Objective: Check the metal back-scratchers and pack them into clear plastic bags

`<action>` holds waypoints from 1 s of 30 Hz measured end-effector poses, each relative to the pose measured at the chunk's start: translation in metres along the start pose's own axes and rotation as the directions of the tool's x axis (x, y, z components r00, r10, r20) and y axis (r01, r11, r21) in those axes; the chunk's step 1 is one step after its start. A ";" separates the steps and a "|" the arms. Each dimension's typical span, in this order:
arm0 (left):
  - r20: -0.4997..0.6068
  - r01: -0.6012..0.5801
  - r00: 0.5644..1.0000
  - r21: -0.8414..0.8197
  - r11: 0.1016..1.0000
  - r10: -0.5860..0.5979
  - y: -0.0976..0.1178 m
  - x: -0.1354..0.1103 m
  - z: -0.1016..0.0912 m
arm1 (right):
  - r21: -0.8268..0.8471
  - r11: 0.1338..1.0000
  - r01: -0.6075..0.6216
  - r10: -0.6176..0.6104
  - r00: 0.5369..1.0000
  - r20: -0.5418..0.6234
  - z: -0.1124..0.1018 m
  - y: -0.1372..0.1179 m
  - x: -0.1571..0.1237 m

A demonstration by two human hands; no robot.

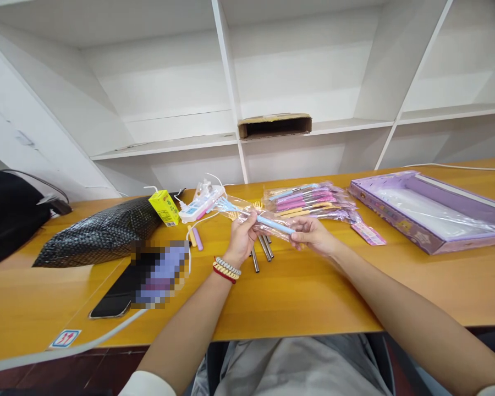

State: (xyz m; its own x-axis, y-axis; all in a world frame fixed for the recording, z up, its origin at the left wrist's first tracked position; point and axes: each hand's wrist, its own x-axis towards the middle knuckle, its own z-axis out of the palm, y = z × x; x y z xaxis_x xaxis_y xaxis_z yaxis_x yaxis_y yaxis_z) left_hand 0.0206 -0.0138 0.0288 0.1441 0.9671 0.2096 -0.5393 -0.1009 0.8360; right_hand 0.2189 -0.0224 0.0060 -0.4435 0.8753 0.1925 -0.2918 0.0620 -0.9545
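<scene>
Between my two hands is a light blue back scratcher in a clear plastic sleeve, its clawed end pointing left. My left hand is closed around its middle part, thumb on top. My right hand pinches the handle end and the sleeve at the right. Below and behind it on the table lie yellow claw heads and several bare metal tubes, partly hidden by my left hand. A pile of wrapped back scratchers in blue, pink, yellow and purple lies just beyond my right hand.
A purple open box stands at right. To the left are a yellow drink carton, a black bubble-wrap bag, a power strip, loose yellow and purple handles, and a phone. A white cable crosses the front left.
</scene>
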 end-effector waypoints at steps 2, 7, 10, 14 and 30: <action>0.018 0.028 0.999 0.012 1.000 -0.028 -0.001 -0.001 0.001 | -0.063 0.998 -0.016 0.017 1.000 0.007 0.000 0.001 0.000; -0.043 0.050 0.998 0.037 0.998 -0.049 0.002 0.002 0.000 | -0.164 0.985 -0.054 0.056 0.998 0.010 0.004 0.000 -0.001; -0.137 -0.020 0.990 0.033 0.999 0.024 0.003 0.005 -0.002 | -0.151 0.986 -0.068 0.078 0.995 0.060 0.008 -0.002 -0.003; -0.151 -0.025 0.988 0.048 0.999 0.032 0.001 0.007 -0.002 | -0.161 0.985 -0.068 0.073 0.997 0.025 0.009 -0.003 -0.003; -0.183 -0.013 0.983 0.052 0.999 0.022 0.000 0.006 0.002 | -0.490 0.857 0.162 -0.286 0.939 -0.190 0.013 0.009 0.000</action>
State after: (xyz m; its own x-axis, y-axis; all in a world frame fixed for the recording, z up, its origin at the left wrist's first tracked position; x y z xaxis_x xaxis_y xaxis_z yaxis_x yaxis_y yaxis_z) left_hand 0.0229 -0.0086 0.0308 -0.0220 0.9910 0.1317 -0.4973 -0.1251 0.8585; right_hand 0.2055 -0.0280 0.0000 -0.1724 0.8953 0.4108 0.0929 0.4300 -0.8980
